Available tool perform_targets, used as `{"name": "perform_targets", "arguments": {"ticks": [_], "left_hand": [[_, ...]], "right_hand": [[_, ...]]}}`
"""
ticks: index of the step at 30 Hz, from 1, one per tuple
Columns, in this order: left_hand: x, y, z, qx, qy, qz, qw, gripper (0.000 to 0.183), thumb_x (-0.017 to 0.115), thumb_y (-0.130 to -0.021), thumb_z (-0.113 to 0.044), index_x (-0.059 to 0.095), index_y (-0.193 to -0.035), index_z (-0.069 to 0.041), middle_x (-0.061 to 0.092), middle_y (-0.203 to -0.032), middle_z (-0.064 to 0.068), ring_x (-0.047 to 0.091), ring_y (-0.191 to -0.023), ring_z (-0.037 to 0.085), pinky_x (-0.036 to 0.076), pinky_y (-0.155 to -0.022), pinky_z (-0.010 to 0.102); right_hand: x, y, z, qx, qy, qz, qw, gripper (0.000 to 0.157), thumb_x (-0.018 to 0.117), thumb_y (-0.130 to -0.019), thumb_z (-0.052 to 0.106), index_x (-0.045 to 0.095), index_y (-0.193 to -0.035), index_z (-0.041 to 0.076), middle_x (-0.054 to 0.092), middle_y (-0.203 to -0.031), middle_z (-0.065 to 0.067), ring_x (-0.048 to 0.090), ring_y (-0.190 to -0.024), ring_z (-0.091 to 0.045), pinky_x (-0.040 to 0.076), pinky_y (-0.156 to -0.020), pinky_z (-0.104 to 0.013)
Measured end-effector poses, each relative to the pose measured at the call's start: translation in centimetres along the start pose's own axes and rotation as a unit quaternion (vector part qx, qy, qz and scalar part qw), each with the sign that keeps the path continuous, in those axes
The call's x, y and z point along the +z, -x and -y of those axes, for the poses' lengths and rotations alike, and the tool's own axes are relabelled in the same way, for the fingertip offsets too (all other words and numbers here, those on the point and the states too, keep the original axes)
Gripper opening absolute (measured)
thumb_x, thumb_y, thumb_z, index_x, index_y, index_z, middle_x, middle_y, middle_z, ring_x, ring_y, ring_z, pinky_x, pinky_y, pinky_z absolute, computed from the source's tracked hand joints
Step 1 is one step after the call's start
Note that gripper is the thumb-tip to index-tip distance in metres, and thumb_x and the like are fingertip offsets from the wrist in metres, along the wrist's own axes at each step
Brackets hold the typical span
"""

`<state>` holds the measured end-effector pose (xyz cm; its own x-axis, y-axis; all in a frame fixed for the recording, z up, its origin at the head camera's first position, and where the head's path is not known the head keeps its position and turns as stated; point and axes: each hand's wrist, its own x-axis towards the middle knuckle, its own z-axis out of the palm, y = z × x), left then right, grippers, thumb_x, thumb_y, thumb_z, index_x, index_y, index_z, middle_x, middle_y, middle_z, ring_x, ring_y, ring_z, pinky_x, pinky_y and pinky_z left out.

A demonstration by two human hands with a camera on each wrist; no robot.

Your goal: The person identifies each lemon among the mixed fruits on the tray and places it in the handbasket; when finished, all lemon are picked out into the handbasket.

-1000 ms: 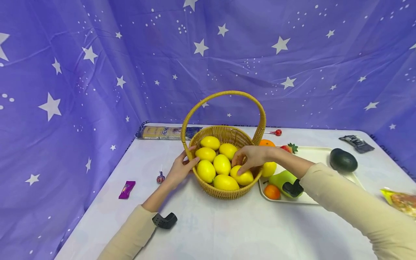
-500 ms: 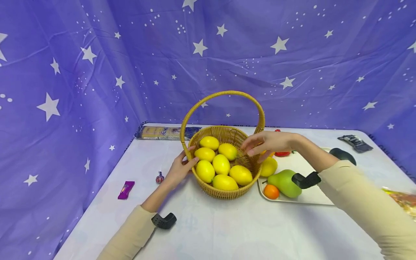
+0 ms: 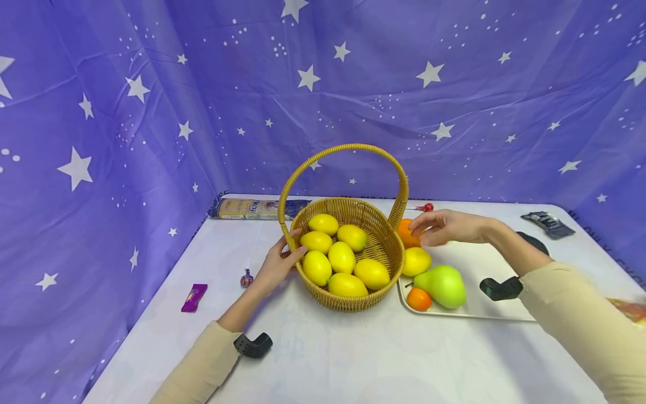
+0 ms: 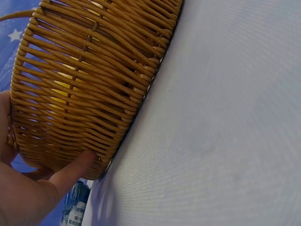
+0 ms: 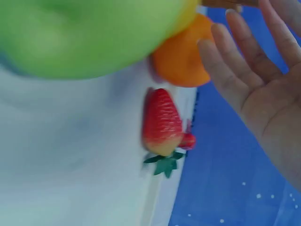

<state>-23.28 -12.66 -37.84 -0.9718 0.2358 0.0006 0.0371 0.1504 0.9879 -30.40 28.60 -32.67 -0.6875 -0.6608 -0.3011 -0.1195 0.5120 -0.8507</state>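
A wicker basket (image 3: pixel 348 303) with a tall hoop handle stands on the table, holding several yellow lemons (image 3: pixel 342 257). My left hand (image 3: pixel 277 266) grips its left side by the handle's foot; in the left wrist view a finger (image 4: pixel 75 172) lies against the woven wall. My right hand (image 3: pixel 454 225) hovers with nothing in it, fingers loosely bent, beside a large orange (image 3: pixel 407 233) right of the basket. Whether it touches the orange cannot be told. Its fingers look spread in the right wrist view, near the orange (image 5: pixel 183 54) and a strawberry (image 5: pixel 161 122).
Right of the basket is a cream tray (image 3: pixel 484 314) with a lemon (image 3: pixel 416 262), green pear (image 3: pixel 444 286) and small orange fruit (image 3: pixel 419 299). A dark fruit (image 3: pixel 534 242) lies behind my right forearm. Packets (image 3: pixel 549 224), a purple candy (image 3: pixel 194 297) and lollipops (image 3: pixel 246 278) lie around.
My right hand has let go of a lemon in the basket, lifted out and moved right over the tray's near-basket end. The left hand has stayed on the basket.
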Motion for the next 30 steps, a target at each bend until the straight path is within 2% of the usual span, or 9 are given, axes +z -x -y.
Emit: {"name": "perform_targets", "arguments": {"ticks": [5, 8, 11, 15, 19, 25, 30], "left_hand": [[0.0, 0.2, 0.0, 0.004, -0.001, -0.003, 1.0000, 0.054, 0.052, -0.101, -0.012, 0.031, -0.151, -0.003, 0.030, -0.149, 0.027, 0.051, -0.121, 0.042, 0.056, -0.082, 0.035], [0.0, 0.1, 0.0, 0.005, 0.001, -0.003, 1.0000, 0.054, 0.053, -0.101, -0.012, 0.032, -0.150, -0.004, 0.030, -0.149, 0.027, 0.051, -0.120, 0.042, 0.057, -0.082, 0.036], [-0.1, -0.4, 0.8, 0.010, 0.004, -0.007, 0.9999, 0.054, 0.053, -0.101, -0.013, 0.032, -0.150, -0.005, 0.030, -0.149, 0.025, 0.052, -0.120, 0.041, 0.057, -0.082, 0.037], [-0.3, -1.3, 2.3, 0.017, 0.001, -0.014, 0.9997, 0.053, 0.055, -0.101, -0.018, 0.035, -0.150, -0.010, 0.031, -0.150, 0.021, 0.053, -0.120, 0.039, 0.057, -0.082, 0.037], [-0.4, -1.6, 2.8, 0.018, 0.000, -0.016, 0.9997, 0.053, 0.055, -0.101, -0.019, 0.036, -0.150, -0.012, 0.032, -0.150, 0.020, 0.053, -0.120, 0.039, 0.056, -0.083, 0.037], [-0.5, -1.7, 3.1, 0.011, 0.007, -0.008, 0.9999, 0.055, 0.054, -0.101, -0.014, 0.032, -0.151, -0.007, 0.030, -0.150, 0.025, 0.052, -0.120, 0.041, 0.057, -0.081, 0.037], [-0.4, -1.6, 3.0, 0.009, 0.008, -0.009, 0.9999, 0.054, 0.053, -0.101, -0.014, 0.032, -0.151, -0.007, 0.032, -0.149, 0.025, 0.053, -0.119, 0.040, 0.057, -0.081, 0.037]], "right_hand": [[1.0, -0.4, -0.6, 0.007, 0.012, 0.039, 0.999, 0.048, 0.068, -0.090, 0.006, 0.051, -0.133, -0.005, 0.051, -0.135, -0.023, 0.044, -0.127, -0.041, 0.044, -0.101, -0.041], [1.6, -0.6, -0.3, 0.017, 0.044, 0.040, 0.998, 0.047, 0.071, -0.087, 0.006, 0.056, -0.131, 0.000, 0.055, -0.131, -0.018, 0.046, -0.124, -0.039, 0.046, -0.098, -0.041], [1.9, -0.6, 0.1, 0.016, 0.074, 0.033, 0.997, 0.046, 0.074, -0.084, 0.006, 0.060, -0.128, 0.002, 0.058, -0.125, -0.014, 0.051, -0.117, -0.036, 0.049, -0.093, -0.039], [2.2, -0.9, 0.2, -0.013, 0.106, 0.037, 0.994, 0.046, 0.077, -0.081, 0.002, 0.061, -0.124, 0.001, 0.060, -0.123, -0.015, 0.055, -0.112, -0.037, 0.047, -0.096, -0.045], [2.4, -1.1, 0.1, -0.036, 0.142, 0.040, 0.988, 0.046, 0.077, -0.080, 0.002, 0.061, -0.123, -0.001, 0.060, -0.122, -0.014, 0.056, -0.110, -0.037, 0.043, -0.100, -0.053], [2.4, -0.5, -0.1, -0.050, 0.179, 0.017, 0.982, 0.047, 0.080, -0.079, 0.008, 0.063, -0.122, 0.002, 0.061, -0.121, -0.012, 0.055, -0.108, -0.034, 0.045, -0.097, -0.053], [1.2, 1.1, 0.4, -0.035, 0.152, -0.031, 0.987, 0.051, 0.080, -0.080, 0.013, 0.061, -0.125, 0.001, 0.060, -0.126, -0.014, 0.054, -0.115, -0.036, 0.046, -0.098, -0.050]]}}
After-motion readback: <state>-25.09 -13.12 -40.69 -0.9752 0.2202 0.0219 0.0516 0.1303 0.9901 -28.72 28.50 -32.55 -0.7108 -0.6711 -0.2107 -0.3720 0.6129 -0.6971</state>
